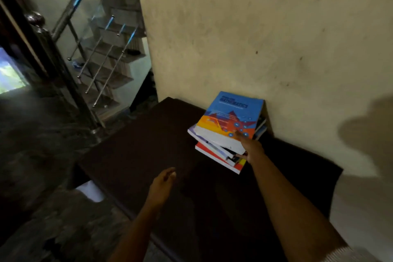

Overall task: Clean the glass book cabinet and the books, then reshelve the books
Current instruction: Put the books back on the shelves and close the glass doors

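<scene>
Fingers of the right hand [252, 148] grasp the book stack [228, 119], top cover reading "MATHEMATICS"; left hand [162, 183] fingers released.

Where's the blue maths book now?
Head view, right of centre: the maths book tops the stack on the table by the wall; right hand holds its corner.

Right arm stretched forward, forearm bare. Right hand [251, 147] pinches near corner of book stack [231, 112]: index finger on top cover, thumb tucked lower in. Left hand [162, 181] held forward, fingers relaxed, holding nothing.
</scene>
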